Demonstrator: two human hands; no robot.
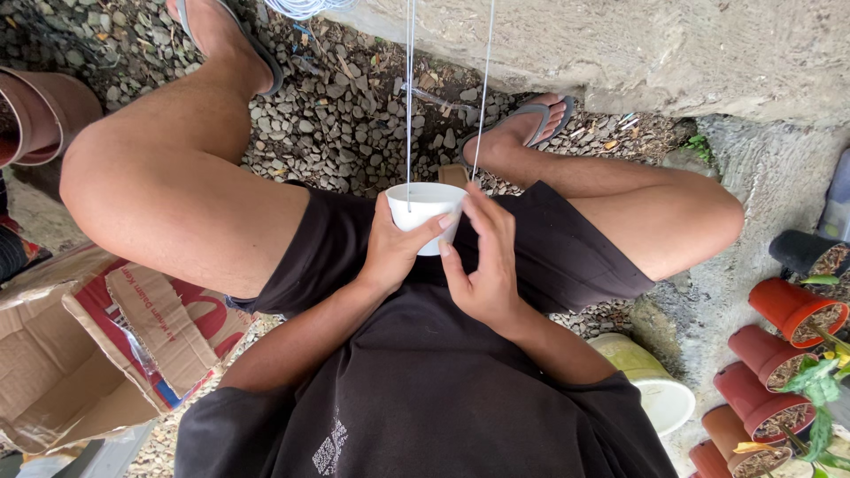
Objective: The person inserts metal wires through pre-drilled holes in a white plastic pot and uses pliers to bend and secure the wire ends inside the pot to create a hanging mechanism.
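I sit with knees apart over gravel and hold a small white pot [423, 205] in front of my lap. My left hand [395, 246] wraps its left side with the thumb across the front. My right hand [482, 257] grips its right rim with the fingertips. Two thin white strings [409, 97] rise straight up from the pot's rim out of the top of the view. The inside of the pot looks bare.
An open cardboard box [80, 354] lies at the lower left. Terracotta-coloured pots with soil and a small plant [788, 310] stand at the right beside a concrete ledge [673, 53]. A pale bucket [655, 389] sits by my right elbow. A brown pot [40, 111] lies far left.
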